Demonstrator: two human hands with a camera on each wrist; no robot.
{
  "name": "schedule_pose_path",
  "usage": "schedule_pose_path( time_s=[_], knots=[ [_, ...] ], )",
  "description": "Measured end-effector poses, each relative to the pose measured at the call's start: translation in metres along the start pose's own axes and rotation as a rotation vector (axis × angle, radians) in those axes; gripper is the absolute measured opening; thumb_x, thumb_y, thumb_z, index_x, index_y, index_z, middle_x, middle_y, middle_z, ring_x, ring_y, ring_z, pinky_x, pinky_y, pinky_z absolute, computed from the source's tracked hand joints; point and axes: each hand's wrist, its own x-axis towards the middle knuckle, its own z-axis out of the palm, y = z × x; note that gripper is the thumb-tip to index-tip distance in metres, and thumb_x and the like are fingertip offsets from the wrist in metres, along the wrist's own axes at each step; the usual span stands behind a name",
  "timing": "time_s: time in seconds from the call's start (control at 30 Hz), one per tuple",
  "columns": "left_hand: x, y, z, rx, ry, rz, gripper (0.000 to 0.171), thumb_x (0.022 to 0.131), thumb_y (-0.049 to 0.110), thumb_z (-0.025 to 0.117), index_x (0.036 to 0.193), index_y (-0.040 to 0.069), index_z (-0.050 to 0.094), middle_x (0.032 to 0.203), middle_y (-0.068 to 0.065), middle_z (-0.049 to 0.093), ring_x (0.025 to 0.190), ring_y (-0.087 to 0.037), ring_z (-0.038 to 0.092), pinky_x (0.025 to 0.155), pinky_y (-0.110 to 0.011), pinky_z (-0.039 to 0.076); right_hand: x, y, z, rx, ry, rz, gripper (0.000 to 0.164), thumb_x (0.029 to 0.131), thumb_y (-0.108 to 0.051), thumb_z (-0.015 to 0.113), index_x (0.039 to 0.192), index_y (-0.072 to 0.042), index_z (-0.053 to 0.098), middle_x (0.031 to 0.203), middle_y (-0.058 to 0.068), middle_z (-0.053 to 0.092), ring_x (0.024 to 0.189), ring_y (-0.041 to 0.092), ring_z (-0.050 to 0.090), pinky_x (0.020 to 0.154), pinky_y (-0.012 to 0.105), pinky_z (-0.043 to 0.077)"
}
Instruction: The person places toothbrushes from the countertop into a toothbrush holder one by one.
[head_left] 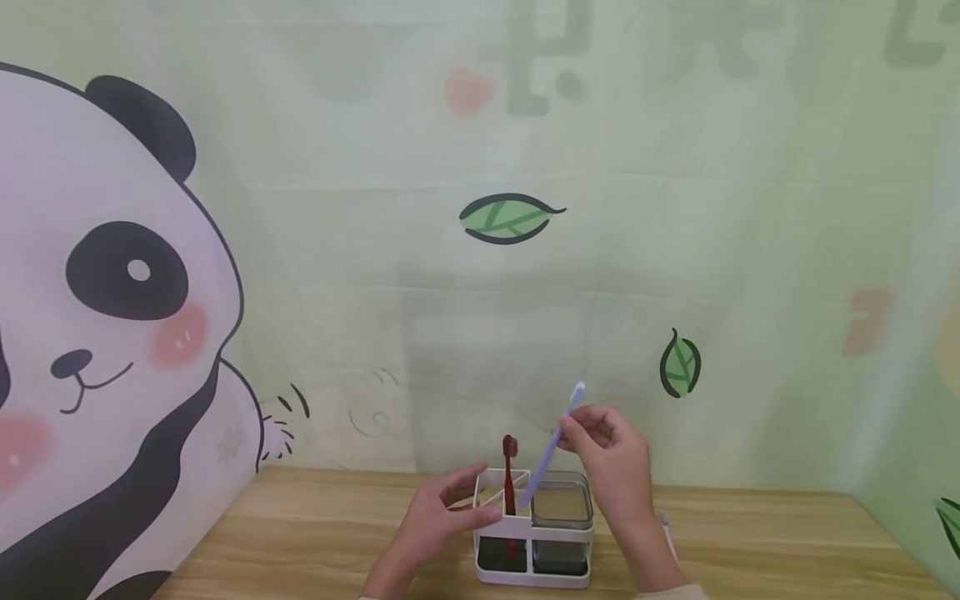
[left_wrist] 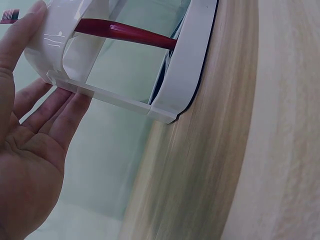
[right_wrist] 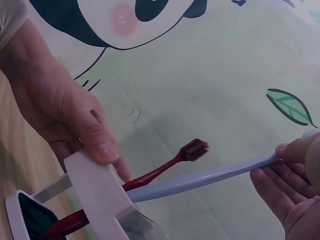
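Note:
A white toothbrush holder stands on the table, with a dark red toothbrush upright in one compartment, bristles up. My left hand grips the holder's left side, thumb at the front of the upper rim and fingers behind it. In my right hand a light purple toothbrush is pinched near its head between thumb and fingers. It slants down to the left, its handle end at the holder's top opening beside the red toothbrush. In the right wrist view the purple handle passes close by the red one.
A clear grey cup sits in the holder's right section. Partly behind my right forearm, a thin whitish object lies on the wooden table. A green curtain with a panda print hangs behind.

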Motion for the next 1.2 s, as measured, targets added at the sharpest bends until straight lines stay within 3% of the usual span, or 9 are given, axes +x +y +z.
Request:
schedule_pose_path(
  time_s=[0.3, 0.57, 0.77, 1.0, 1.2],
  knots=[
    [0.001, -0.003, 0.000, -0.002, 0.002, 0.012, 0.068, 0.092, 0.023, 0.086, 0.150, 0.001, 0.058, 0.145, -0.021, 0.062, 0.131, -0.041, 0.062, 0.105, -0.047, 0.055, -0.002, 0.012, 0.014, -0.044, -0.040, 0.008, 0.014, 0.099, -0.004, 0.076, 0.107, 0.005, 0.069, 0.099, 0.017, 0.077, 0.086, 0.020, 0.077, 0.081, 0.033, 0.064],
    [0.000, 0.000, 0.000, 0.003, 0.001, 0.009, 0.068, 0.093, 0.024, 0.085, 0.151, 0.001, 0.058, 0.148, -0.021, 0.060, 0.132, -0.042, 0.060, 0.106, -0.048, 0.054, -0.007, 0.026, 0.023, -0.095, -0.112, 0.021, 0.017, 0.097, -0.004, 0.077, 0.109, 0.004, 0.068, 0.101, 0.013, 0.075, 0.091, 0.026, 0.076, 0.080, 0.030, 0.063],
    [0.001, -0.001, 0.000, 0.004, 0.002, -0.007, 0.068, 0.093, 0.024, 0.086, 0.150, 0.001, 0.058, 0.148, -0.022, 0.060, 0.132, -0.042, 0.060, 0.106, -0.049, 0.054, -0.008, 0.035, 0.025, -0.145, -0.138, 0.033, 0.013, 0.096, 0.001, 0.077, 0.105, 0.003, 0.068, 0.097, 0.011, 0.073, 0.089, 0.024, 0.074, 0.077, 0.026, 0.062],
    [0.000, -0.003, 0.000, 0.003, 0.001, -0.004, 0.069, 0.093, 0.024, 0.086, 0.151, 0.001, 0.057, 0.147, -0.022, 0.061, 0.132, -0.042, 0.060, 0.106, -0.050, 0.053, -0.009, 0.039, 0.025, -0.169, -0.176, 0.061, 0.014, 0.094, 0.004, 0.076, 0.104, 0.003, 0.067, 0.096, 0.010, 0.071, 0.090, 0.023, 0.072, 0.077, 0.031, 0.063],
    [0.000, -0.002, 0.000, 0.000, 0.004, 0.005, 0.069, 0.092, 0.023, 0.086, 0.150, 0.001, 0.058, 0.145, -0.021, 0.062, 0.132, -0.041, 0.061, 0.106, -0.049, 0.054, -0.010, 0.040, 0.024, -0.206, -0.189, 0.038, 0.018, 0.092, 0.002, 0.079, 0.105, 0.004, 0.067, 0.096, 0.009, 0.071, 0.087, 0.022, 0.071, 0.072, 0.028, 0.061]
  ],
)
